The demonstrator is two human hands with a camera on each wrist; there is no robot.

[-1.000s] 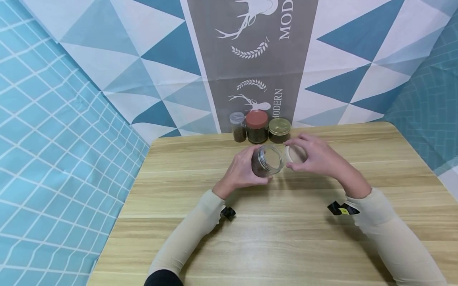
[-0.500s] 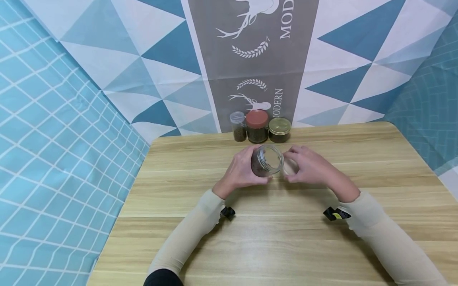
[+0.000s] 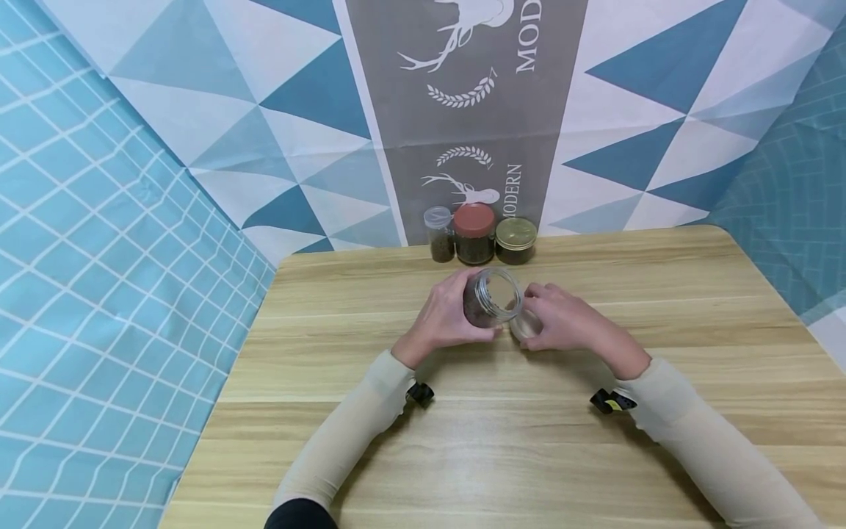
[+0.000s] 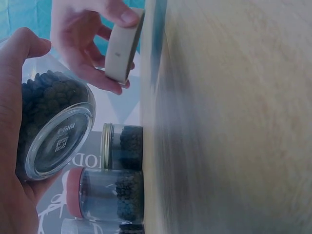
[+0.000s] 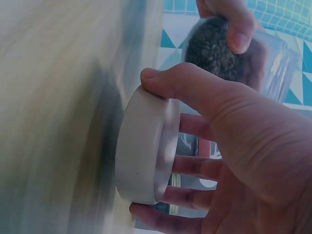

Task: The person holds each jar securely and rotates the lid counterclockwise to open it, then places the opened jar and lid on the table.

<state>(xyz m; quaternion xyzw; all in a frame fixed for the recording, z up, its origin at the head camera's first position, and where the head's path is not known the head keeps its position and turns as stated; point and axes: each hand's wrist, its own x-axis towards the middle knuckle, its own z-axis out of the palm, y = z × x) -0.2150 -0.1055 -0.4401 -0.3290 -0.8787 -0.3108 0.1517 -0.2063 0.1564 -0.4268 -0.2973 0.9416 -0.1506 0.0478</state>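
My left hand [image 3: 451, 312] grips a clear glass jar [image 3: 481, 312], tilted with its open mouth toward the right. Dark pebble-like pieces fill part of this jar [image 4: 53, 112] in the left wrist view, where its underside shows. The jar's threaded neck has no lid on it. My right hand [image 3: 562, 317] holds a pale round lid [image 5: 141, 146] by its rim, thumb on one side and fingers on the other. In the head view the lid [image 3: 525, 327] is low, just below and right of the jar's mouth, partly hidden by the fingers.
At the table's back edge stand three lidded jars with dark contents: a slim clear-capped one [image 3: 440, 235], a red-lidded one [image 3: 474, 235] and a short gold-lidded one [image 3: 516, 241]. The wooden table [image 3: 502, 441] meets a patterned cloth wall [image 3: 330, 132] behind them.
My right hand has moved left and toward me with the lid, lowering it beside the jar's mouth. The left hand and its jar have stayed nearly still.
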